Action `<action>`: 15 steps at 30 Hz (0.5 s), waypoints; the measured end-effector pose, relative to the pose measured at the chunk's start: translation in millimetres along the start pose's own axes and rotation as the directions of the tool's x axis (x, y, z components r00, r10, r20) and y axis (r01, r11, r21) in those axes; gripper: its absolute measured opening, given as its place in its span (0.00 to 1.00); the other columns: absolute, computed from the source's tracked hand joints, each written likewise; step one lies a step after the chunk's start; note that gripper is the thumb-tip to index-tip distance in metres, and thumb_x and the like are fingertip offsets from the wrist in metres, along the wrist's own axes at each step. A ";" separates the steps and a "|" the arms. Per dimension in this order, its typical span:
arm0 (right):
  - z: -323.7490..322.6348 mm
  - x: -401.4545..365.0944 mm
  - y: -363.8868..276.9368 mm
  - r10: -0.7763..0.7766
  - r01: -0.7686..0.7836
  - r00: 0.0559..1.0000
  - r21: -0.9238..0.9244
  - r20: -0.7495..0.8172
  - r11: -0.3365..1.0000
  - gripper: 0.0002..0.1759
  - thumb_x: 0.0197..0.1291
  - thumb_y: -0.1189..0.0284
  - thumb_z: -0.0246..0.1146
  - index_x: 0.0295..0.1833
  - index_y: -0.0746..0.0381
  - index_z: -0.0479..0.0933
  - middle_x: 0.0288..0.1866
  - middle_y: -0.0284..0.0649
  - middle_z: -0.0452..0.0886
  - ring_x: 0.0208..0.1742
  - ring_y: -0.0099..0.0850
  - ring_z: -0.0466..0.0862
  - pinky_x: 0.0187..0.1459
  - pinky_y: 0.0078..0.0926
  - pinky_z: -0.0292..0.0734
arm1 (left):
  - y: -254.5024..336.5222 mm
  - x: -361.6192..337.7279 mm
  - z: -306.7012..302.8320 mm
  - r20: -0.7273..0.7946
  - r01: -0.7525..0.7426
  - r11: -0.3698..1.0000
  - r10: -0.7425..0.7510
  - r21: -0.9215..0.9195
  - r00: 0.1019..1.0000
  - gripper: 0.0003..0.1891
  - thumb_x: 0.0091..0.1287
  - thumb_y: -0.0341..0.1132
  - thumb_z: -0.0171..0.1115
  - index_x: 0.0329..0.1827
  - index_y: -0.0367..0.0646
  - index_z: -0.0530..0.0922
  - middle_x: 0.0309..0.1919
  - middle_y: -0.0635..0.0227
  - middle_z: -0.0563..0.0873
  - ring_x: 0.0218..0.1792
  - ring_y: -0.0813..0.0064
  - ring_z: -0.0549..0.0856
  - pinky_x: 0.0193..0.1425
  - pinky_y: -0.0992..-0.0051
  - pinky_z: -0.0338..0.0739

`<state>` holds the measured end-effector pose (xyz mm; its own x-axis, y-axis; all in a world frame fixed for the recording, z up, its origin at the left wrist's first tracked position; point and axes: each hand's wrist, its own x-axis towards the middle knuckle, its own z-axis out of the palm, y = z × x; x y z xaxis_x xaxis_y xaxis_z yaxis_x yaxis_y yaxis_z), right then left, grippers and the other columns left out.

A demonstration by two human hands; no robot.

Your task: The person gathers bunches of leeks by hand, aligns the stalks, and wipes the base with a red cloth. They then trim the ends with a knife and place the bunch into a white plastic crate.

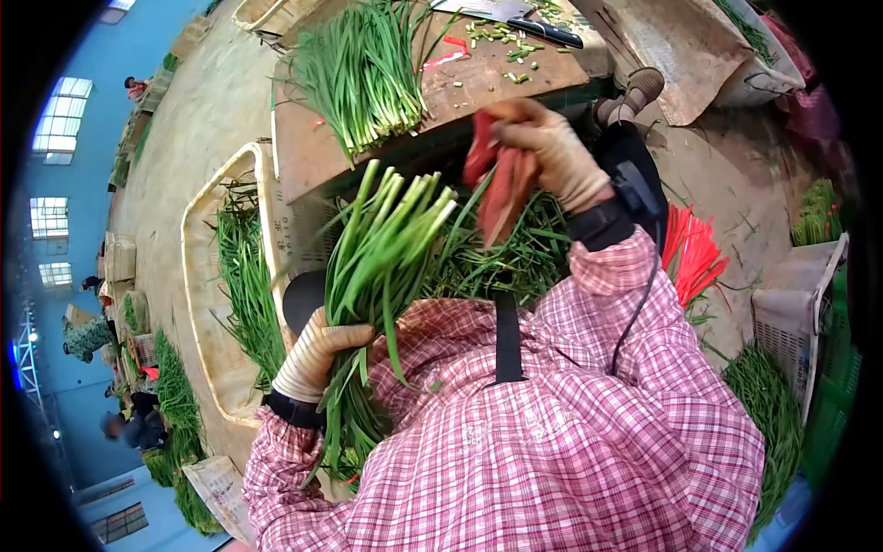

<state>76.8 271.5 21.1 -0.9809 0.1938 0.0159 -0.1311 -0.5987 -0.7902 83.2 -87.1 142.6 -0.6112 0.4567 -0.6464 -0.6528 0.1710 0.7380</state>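
My left hand, in a pale glove, is wrapped round a bunch of long green stalks, whose pale cut ends point up and away from me. My right hand, gloved too and slightly blurred, grips a reddish-brown cloth to the right of the bunch, at the near edge of the work board. Loose green leaves lie below the cloth, over my lap. On the brown board rests another pile of stalks, near a black-handled knife and small cut pieces.
A white crate with greens stands on the left. Red strips hang at my right side, near a grey crate and more greens. Other people are far off at the left.
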 end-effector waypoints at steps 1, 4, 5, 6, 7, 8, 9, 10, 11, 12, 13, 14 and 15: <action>9.3 -1.9 -9.8 0.016 -0.019 0.999 0.111 0.036 0.994 0.20 0.61 0.75 0.72 0.57 0.66 0.79 0.51 0.45 0.87 0.48 0.34 0.88 0.54 0.36 0.84 | -0.8 1.5 -9.9 0.045 0.029 1.000 -0.029 0.013 0.999 0.29 0.59 0.23 0.67 0.67 0.35 0.75 0.46 0.59 0.89 0.44 0.68 0.90 0.49 0.73 0.86; 41.7 -15.9 -9.1 0.141 -0.132 0.962 -0.056 0.232 0.990 0.28 0.61 0.73 0.73 0.65 0.66 0.74 0.56 0.43 0.84 0.53 0.33 0.86 0.59 0.34 0.81 | -1.5 11.8 -14.0 0.086 0.082 0.996 -0.084 0.033 0.993 0.31 0.59 0.29 0.71 0.67 0.35 0.74 0.46 0.59 0.89 0.41 0.69 0.89 0.45 0.74 0.87; 55.0 -18.5 7.5 0.029 0.002 0.960 -0.113 0.279 0.994 0.31 0.59 0.72 0.75 0.67 0.66 0.74 0.57 0.40 0.83 0.55 0.30 0.84 0.61 0.33 0.79 | -1.9 9.0 1.9 0.048 0.005 1.000 -0.005 0.005 0.999 0.30 0.59 0.34 0.73 0.64 0.34 0.75 0.42 0.60 0.88 0.34 0.72 0.87 0.36 0.76 0.85; 58.6 -14.6 19.7 -0.044 0.079 0.961 -0.122 0.272 0.989 0.31 0.57 0.72 0.76 0.65 0.67 0.75 0.55 0.39 0.84 0.54 0.29 0.83 0.61 0.32 0.79 | -5.4 10.1 3.2 0.055 0.017 0.999 -0.016 -0.027 0.998 0.29 0.59 0.35 0.74 0.63 0.34 0.76 0.41 0.61 0.88 0.32 0.74 0.86 0.33 0.77 0.82; 51.6 -13.1 20.1 -0.005 0.035 0.973 -0.125 0.232 0.992 0.30 0.57 0.72 0.76 0.64 0.67 0.76 0.54 0.38 0.84 0.53 0.29 0.83 0.60 0.31 0.79 | -10.6 10.6 1.2 0.060 0.031 0.998 -0.028 -0.056 0.998 0.29 0.59 0.35 0.74 0.62 0.34 0.76 0.40 0.62 0.88 0.29 0.75 0.84 0.31 0.78 0.80; 44.0 -10.3 17.6 0.032 -0.008 0.980 -0.124 0.194 0.992 0.28 0.57 0.73 0.76 0.62 0.67 0.77 0.54 0.38 0.85 0.53 0.29 0.84 0.59 0.30 0.80 | -14.0 10.0 -1.8 0.063 0.044 0.996 -0.039 -0.083 0.997 0.28 0.58 0.36 0.74 0.61 0.34 0.76 0.39 0.62 0.87 0.27 0.77 0.83 0.28 0.79 0.78; 35.4 -7.7 12.2 0.080 -0.064 0.986 -0.110 0.145 0.992 0.25 0.57 0.74 0.75 0.60 0.66 0.77 0.53 0.40 0.84 0.54 0.30 0.84 0.58 0.30 0.80 | -16.1 8.1 -6.0 0.078 0.067 0.994 -0.060 -0.086 0.995 0.27 0.59 0.37 0.74 0.60 0.34 0.77 0.38 0.63 0.87 0.24 0.79 0.80 0.25 0.80 0.74; 25.0 -2.5 5.1 0.015 -0.013 0.996 -0.020 0.090 1.000 0.21 0.58 0.77 0.74 0.57 0.65 0.78 0.52 0.41 0.84 0.54 0.31 0.85 0.58 0.31 0.81 | -18.3 6.1 -10.2 0.092 0.089 0.992 -0.081 -0.088 0.992 0.26 0.60 0.38 0.73 0.59 0.35 0.77 0.37 0.64 0.86 0.22 0.81 0.78 0.22 0.81 0.69; 16.5 -3.2 -2.3 -0.011 0.007 0.998 0.069 0.066 0.998 0.21 0.58 0.77 0.73 0.57 0.65 0.78 0.52 0.42 0.84 0.54 0.32 0.85 0.59 0.32 0.82 | -19.2 5.1 -21.2 0.107 0.123 0.988 -0.113 -0.091 0.988 0.26 0.61 0.38 0.73 0.59 0.34 0.77 0.37 0.64 0.87 0.21 0.81 0.77 0.22 0.81 0.68; 16.1 -3.5 -13.6 -0.036 0.028 0.998 0.156 0.044 0.987 0.20 0.59 0.78 0.73 0.56 0.65 0.78 0.52 0.42 0.84 0.54 0.33 0.85 0.60 0.34 0.82 | -22.0 5.9 -29.5 0.122 0.154 0.983 -0.142 -0.095 0.982 0.26 0.61 0.39 0.73 0.59 0.34 0.77 0.37 0.64 0.87 0.20 0.82 0.76 0.21 0.81 0.68; 26.9 -2.4 -17.1 -0.182 0.176 0.979 0.071 0.094 0.982 0.20 0.58 0.79 0.73 0.56 0.64 0.77 0.52 0.42 0.84 0.55 0.35 0.85 0.61 0.35 0.82 | -26.6 9.7 -33.3 0.111 0.136 0.984 -0.124 -0.113 0.986 0.26 0.62 0.41 0.72 0.58 0.33 0.77 0.37 0.62 0.87 0.18 0.82 0.75 0.20 0.80 0.65; 40.3 -5.2 -20.5 -0.107 0.115 0.978 -0.038 0.181 0.993 0.21 0.57 0.79 0.73 0.56 0.66 0.77 0.52 0.42 0.84 0.56 0.36 0.85 0.62 0.36 0.82 | -26.5 12.5 -33.6 0.127 0.143 0.983 -0.128 -0.112 0.984 0.26 0.63 0.41 0.72 0.58 0.33 0.77 0.36 0.63 0.86 0.18 0.82 0.74 0.20 0.81 0.64; 54.2 -11.5 -16.8 -0.069 0.116 0.971 -0.195 0.230 0.974 0.22 0.55 0.79 0.74 0.56 0.66 0.77 0.51 0.42 0.84 0.56 0.35 0.85 0.61 0.35 0.82 | -25.3 15.3 -32.4 0.145 0.151 0.983 -0.134 -0.109 0.980 0.26 0.63 0.41 0.72 0.59 0.33 0.77 0.35 0.63 0.86 0.17 0.82 0.73 0.19 0.81 0.64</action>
<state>82.5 237.3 67.3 -0.9761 0.0510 0.2111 -0.2132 -0.4091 -0.8872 75.9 -112.8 107.8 -0.4465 0.5513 -0.7048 -0.7824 0.1416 0.6064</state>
